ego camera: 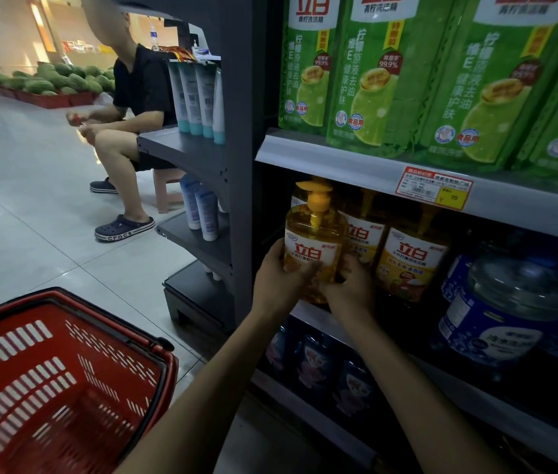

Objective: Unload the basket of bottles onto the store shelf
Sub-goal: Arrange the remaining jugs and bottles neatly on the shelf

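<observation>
A yellow pump bottle (315, 241) with a white and red label stands upright at the left front of the middle shelf (308, 311). My left hand (279, 278) grips its left side and my right hand (351, 285) grips its lower right side. Two more yellow bottles (407, 261) stand beside it to the right on the same shelf. The red basket (65, 381) sits on the floor at the lower left, and I see no bottles in it.
Green refill bags (390, 73) fill the shelf above, blue jugs (510, 302) stand right of the yellow bottles, dark pouches (315, 367) fill the shelf below. A side rack (195, 148) with tubes adjoins on the left. A person (127, 107) sits beyond it.
</observation>
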Motion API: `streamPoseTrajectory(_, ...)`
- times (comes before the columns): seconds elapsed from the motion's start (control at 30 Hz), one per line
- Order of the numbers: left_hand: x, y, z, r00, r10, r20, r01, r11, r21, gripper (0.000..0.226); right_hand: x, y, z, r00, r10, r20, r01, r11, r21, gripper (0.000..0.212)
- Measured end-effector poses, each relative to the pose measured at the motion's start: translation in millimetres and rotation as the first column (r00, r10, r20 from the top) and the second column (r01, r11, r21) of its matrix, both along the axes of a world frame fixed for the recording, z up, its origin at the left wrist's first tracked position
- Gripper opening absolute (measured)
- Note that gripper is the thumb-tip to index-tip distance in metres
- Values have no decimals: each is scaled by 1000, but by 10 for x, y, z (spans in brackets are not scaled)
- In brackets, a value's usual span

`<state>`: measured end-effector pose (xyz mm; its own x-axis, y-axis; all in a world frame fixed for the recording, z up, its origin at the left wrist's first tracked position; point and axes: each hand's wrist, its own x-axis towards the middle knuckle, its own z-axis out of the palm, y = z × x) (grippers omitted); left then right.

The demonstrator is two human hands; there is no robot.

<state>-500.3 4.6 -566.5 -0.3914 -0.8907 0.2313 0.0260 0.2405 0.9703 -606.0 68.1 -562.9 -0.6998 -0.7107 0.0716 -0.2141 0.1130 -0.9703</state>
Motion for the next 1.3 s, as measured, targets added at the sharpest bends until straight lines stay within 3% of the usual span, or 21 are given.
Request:
streamPoseTrajectory(0.2, -38, 2, -46, 1000, 4, 26, -5, 1000, 1, 74, -94, 81, -7, 982, 120, 147, -115, 992, -43, 52)
streamPoseTrajectory(0.3, -56, -2, -67, 998, 15, 56, -15, 1000, 6, 56, -129, 100, -43, 969, 126, 213, -120, 992, -39, 60)
streamPoseTrajectory(0.43, -93, 42, -137, 996, 75, 49, -79, 994, 77, 32, -154, 44, -95, 936, 45, 349, -43, 999, -14, 51)
streamPoseTrajectory(0.67, -118, -27, -184, 993, 116, -8, -110, 962, 251, 32, -131, -59, -127, 917, 119, 382, -109, 993, -46, 53)
streamPoseTrajectory(0.8, -97, -62, -140, 985, 164, -61, -138, 942, 305, 64, -9, -179, -137, 902, 150, 406, -128, 988, -82, 51)
streamPoseTrajectory(1.3, -135, -227, -246, 991, 63, -122, -29, 964, 266, 30, 106, -401, -213, 911, 23, 411, 6, 997, -70, 57)
